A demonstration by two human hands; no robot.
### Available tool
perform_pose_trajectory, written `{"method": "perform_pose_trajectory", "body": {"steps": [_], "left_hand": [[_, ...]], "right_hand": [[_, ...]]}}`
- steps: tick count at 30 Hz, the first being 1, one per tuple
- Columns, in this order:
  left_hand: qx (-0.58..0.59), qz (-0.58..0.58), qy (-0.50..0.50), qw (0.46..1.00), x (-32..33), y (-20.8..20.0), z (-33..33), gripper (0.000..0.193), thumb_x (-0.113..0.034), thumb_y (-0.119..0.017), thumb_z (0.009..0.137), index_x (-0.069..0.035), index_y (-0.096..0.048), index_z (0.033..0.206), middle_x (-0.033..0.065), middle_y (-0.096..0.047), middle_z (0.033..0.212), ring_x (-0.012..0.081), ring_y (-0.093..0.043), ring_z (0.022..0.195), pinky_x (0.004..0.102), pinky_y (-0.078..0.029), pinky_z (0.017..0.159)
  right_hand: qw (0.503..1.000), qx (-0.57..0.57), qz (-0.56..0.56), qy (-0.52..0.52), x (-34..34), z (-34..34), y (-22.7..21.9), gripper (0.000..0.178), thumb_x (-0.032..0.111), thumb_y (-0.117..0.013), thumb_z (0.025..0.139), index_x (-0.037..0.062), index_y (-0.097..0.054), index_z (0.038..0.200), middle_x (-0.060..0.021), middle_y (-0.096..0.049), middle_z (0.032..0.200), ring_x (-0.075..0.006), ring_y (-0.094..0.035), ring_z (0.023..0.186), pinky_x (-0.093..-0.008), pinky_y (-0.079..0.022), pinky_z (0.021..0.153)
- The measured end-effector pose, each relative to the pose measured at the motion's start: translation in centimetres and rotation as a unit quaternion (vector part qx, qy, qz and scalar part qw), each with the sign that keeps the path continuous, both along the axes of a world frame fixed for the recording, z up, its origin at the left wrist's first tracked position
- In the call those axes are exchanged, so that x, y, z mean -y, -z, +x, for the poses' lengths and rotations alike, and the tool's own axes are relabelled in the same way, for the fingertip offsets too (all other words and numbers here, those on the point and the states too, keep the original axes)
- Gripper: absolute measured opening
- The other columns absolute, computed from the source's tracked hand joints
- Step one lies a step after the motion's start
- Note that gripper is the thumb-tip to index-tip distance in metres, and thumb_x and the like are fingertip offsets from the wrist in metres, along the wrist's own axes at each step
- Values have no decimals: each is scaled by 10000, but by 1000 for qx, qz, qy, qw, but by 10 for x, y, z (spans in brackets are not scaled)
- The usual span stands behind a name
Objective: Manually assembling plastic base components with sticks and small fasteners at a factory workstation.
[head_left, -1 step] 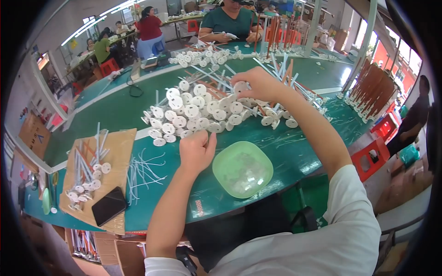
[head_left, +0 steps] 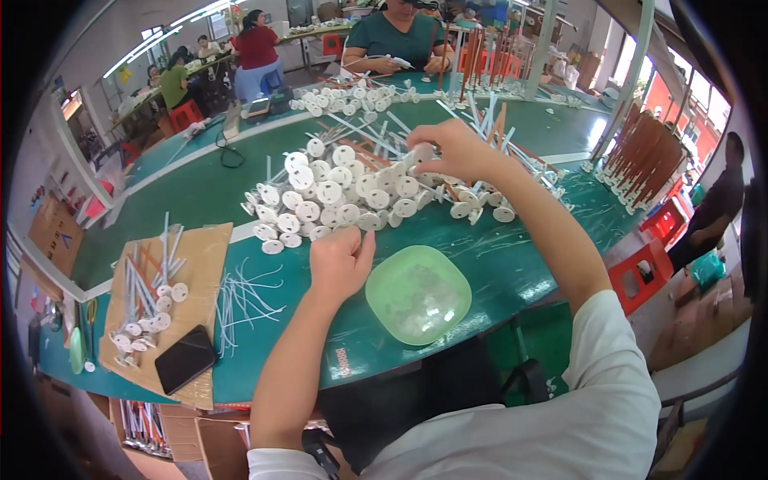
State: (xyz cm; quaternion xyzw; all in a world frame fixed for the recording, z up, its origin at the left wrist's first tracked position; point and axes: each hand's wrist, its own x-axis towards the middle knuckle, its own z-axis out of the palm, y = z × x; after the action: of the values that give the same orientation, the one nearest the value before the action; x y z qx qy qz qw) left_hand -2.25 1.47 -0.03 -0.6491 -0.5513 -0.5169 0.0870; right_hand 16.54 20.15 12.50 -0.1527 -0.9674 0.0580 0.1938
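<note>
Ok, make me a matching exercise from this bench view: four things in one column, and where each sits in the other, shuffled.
Things:
1. green bowl
2. black phone
3. right hand
4. left hand

Places:
A. on the cardboard sheet
B. reaching into the pile of white round-headed parts
C. near table edge, right of the left hand
D. fist between pile and bowl

Pairs: 1-C, 2-A, 3-B, 4-D

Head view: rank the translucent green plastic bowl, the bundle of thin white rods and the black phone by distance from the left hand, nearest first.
From the left hand:
1. Translucent green plastic bowl, just to its right.
2. Bundle of thin white rods, to its left on the green table.
3. Black phone, far left on the brown cardboard sheet.
</note>
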Motion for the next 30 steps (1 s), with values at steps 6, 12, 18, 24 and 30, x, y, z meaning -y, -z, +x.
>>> {"method": "perform_pose_trajectory", "body": {"steps": [6, 12, 18, 24, 30], "left_hand": [[187, -96, 158, 965, 0, 4, 13, 182, -138, -638, 933, -7, -613, 809, 105, -648, 734, 193, -617, 599, 325, -481, 571], [519, -140, 409, 737, 12, -4, 21, 379, -220, -466, 1047, 70, -520, 1284, 141, -609, 1226, 219, -623, 1110, 390, -510, 976], [456, -222, 377, 775, 15, -4, 17, 339, -165, -523, 1021, 80, -547, 1255, 149, -617, 1209, 226, -633, 1097, 396, -519, 969], [432, -215, 404, 777, 16, -5, 9, 383, -159, -595, 985, 95, -542, 1267, 171, -625, 1214, 249, -649, 1080, 414, -527, 951], [431, -193, 418, 776, 15, 2, 22, 447, -219, -629, 973, 94, -541, 1279, 167, -635, 1203, 249, -645, 1084, 411, -531, 943]], "right_hand": [[973, -195, -121, 37, 52, 20, 35, 300, 178, -850, 734, 25, -672, 921, -62, -692, 871, -156, -645, 746, -291, -503, 671], [920, -337, -127, -154, 91, -14, 83, 299, 105, -843, 692, 32, -726, 956, -82, -715, 961, -198, -652, 786, -294, -517, 697], [922, -344, -45, -170, 94, -3, 98, 328, 89, -834, 682, 33, -739, 991, -86, -715, 974, -228, -650, 764, -317, -524, 671], [908, -379, 22, -178, 101, -5, 95, 278, 56, -795, 721, -8, -698, 973, -85, -695, 920, -254, -639, 744, -341, -524, 663], [891, -414, 90, -164, 105, -2, 93, 288, -38, -733, 667, -9, -674, 948, -86, -683, 872, -220, -615, 657, -307, -515, 565]]}}
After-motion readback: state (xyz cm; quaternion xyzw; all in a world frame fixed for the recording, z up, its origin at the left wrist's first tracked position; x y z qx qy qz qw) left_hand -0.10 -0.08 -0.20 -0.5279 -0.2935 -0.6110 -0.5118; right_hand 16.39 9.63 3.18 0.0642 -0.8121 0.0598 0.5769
